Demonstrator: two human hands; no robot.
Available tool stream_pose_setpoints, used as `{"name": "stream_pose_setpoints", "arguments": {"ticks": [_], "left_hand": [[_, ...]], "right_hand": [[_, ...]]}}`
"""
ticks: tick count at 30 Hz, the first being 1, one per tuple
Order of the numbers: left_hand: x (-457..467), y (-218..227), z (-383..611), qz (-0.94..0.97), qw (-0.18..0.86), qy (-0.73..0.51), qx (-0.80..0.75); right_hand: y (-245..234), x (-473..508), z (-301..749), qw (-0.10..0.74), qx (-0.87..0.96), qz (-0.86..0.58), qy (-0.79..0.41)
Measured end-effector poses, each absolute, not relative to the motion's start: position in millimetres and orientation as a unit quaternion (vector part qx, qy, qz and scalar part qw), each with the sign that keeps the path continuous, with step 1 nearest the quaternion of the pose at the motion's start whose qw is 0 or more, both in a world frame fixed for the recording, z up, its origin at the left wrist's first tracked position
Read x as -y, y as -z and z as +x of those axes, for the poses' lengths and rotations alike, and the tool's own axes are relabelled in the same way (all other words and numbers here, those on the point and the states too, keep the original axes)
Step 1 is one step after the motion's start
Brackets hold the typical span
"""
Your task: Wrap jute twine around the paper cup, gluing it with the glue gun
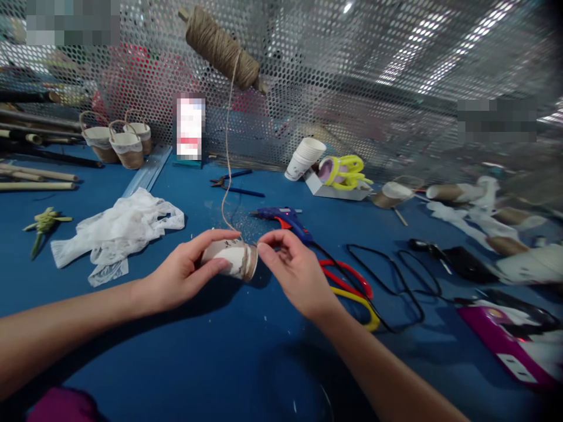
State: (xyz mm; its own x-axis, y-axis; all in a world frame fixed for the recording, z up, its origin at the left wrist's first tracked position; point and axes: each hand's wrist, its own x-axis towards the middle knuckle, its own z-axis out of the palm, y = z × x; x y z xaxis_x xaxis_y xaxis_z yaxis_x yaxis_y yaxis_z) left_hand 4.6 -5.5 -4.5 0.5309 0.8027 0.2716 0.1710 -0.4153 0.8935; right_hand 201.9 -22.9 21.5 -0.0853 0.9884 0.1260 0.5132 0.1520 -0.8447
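One head-worn camera faces forward and down over the blue table (pixel 211 363); the left hand (pixel 178 275) and right hand (pixel 295 272) sit close at centre frame, a perforated screen (pixel 352 88) across the top.

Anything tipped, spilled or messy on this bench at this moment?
Minor only. The stack of paper cups by the mesh wall lies tipped on its side, the lace cloth sits crumpled, and pale specks dot the blue table near the cup that the left hand holds. Nothing looks damaged.
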Motion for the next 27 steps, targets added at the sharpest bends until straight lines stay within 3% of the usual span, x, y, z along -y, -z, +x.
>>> {"name": "stream_pose_setpoints", "arguments": {"ticks": [3,6,14,18,20,27], "left_hand": [[8,4,6,0.775,0.426,-0.351,-0.307],[10,2,7,0.792,0.423,-0.332,-0.29],[10,1,7,0.788,0.421,-0.304,-0.331],[10,0,6,0.766,0.438,-0.299,-0.364],[9,-1,6,0.758,0.438,-0.301,-0.379],[1,0,6,0.728,0.434,-0.317,-0.426]], "right_hand": [[-20,24,201,0.383,0.731,-0.494,-0.275],[-19,26,198,0.347,0.753,-0.449,-0.333],[-20,24,197,0.346,0.698,-0.46,-0.426],[-32,7,217,0.327,0.704,-0.58,-0.245],[-35,-10,234,0.263,0.666,-0.689,-0.111],[-13,-59,269,0.147,0.627,-0.756,-0.121]]}}
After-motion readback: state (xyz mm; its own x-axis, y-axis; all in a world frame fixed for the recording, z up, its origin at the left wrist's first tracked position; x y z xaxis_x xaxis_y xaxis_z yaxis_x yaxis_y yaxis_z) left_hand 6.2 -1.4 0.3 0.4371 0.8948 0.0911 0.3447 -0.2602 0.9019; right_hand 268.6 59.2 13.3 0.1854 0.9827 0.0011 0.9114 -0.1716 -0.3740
